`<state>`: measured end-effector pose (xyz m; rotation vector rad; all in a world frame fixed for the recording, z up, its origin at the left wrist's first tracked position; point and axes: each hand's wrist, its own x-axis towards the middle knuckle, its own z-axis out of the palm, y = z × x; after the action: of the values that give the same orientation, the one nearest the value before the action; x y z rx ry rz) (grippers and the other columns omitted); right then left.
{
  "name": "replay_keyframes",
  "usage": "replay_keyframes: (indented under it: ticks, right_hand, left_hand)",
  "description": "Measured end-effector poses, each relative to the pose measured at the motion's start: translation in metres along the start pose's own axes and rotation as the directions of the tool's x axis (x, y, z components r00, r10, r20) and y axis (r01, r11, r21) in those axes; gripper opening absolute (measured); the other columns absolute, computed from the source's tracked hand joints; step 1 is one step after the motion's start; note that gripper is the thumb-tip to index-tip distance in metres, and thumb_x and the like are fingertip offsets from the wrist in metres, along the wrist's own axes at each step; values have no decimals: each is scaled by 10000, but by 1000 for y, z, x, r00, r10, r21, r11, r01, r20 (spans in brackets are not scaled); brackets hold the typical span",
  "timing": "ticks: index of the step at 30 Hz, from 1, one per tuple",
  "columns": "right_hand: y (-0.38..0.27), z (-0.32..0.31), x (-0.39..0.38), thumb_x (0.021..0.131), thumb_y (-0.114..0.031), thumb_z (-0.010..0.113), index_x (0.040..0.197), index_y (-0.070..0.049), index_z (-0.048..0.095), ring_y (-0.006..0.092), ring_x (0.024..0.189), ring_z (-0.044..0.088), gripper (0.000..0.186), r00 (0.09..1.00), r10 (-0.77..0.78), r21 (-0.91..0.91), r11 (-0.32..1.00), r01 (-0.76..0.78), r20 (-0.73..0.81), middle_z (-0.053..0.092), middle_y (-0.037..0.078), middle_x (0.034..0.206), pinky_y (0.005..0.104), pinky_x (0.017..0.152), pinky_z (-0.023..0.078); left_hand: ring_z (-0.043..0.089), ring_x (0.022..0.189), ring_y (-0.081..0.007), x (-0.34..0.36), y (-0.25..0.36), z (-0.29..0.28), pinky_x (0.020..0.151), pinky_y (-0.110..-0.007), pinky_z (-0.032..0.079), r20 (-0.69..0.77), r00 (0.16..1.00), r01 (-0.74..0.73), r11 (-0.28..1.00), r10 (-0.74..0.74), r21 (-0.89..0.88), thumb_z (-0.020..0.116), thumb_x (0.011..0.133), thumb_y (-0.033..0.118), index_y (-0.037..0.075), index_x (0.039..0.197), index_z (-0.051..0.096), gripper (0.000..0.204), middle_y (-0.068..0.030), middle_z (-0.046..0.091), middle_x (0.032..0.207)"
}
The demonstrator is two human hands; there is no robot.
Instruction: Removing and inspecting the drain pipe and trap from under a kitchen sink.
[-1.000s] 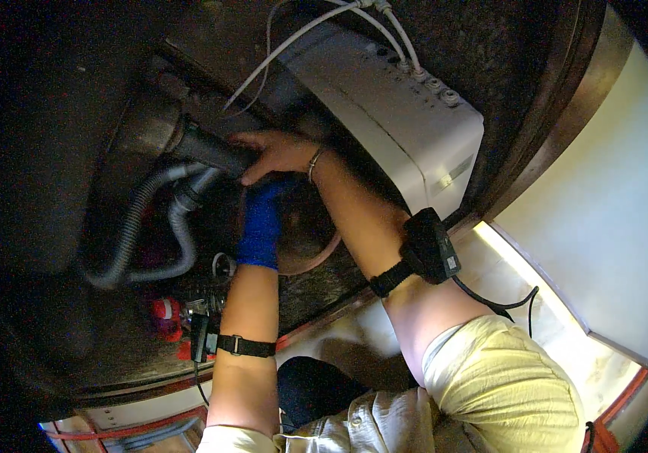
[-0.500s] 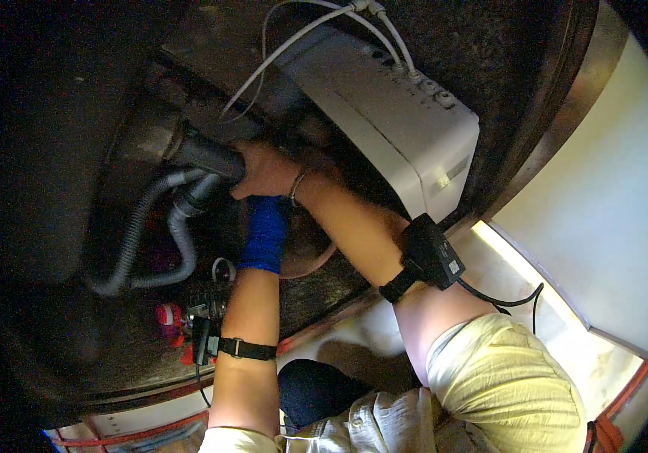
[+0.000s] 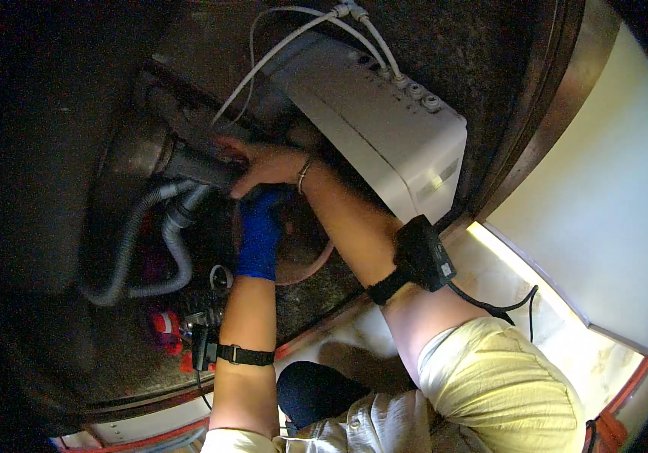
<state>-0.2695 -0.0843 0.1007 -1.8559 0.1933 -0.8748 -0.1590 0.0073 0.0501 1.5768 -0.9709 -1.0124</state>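
Nearest the wearer, a pale yellow sleeve (image 3: 501, 381) covers the right upper arm; both forearms carry black strapped devices, the right one (image 3: 424, 255) being the bulkier. Ahead, left of the left forearm, sit a red-and-white item (image 3: 164, 325) and a white ring (image 3: 222, 277), in poor light. A pinkish hose (image 3: 310, 270) curves between the forearms. The left hand (image 3: 261, 230), in a blue glove, reaches below the right hand (image 3: 270, 164), which obstructs the view of its fingers; its grip cannot be told. The right hand has thumb and fingers spread apart at the near end of the grey drain pipe (image 3: 199, 166); contact is not certain. The pipe lies left of that hand, with two corrugated hoses (image 3: 124, 249) looping below it. A white box-shaped appliance (image 3: 384, 124) flanks the right forearm and limits room on that side; white tubes (image 3: 282, 57) arch over it.
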Motion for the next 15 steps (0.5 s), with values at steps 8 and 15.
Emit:
replay_keyframes:
  ticks: [8,15]
  right_hand:
    - [8,24,18,522,-244,758,1313,-58,289,267,1136,433,938,998,55,-21,998,-55,-6,443,198,1237,327,946,345]
    - [-49,44,-1,519,-200,729,1240,-47,367,362,919,554,822,939,176,-187,953,-237,-294,571,212,1008,392,806,449]
  left_hand:
    - [542,927,-240,15,-14,-31,797,-324,428,61,968,-243,863,242,444,468,842,208,28,1093,538,318,-117,562,1041]
    - [534,934,-234,0,4,-25,801,-326,423,72,975,-215,817,210,535,449,854,201,24,1091,536,308,-132,554,1040]
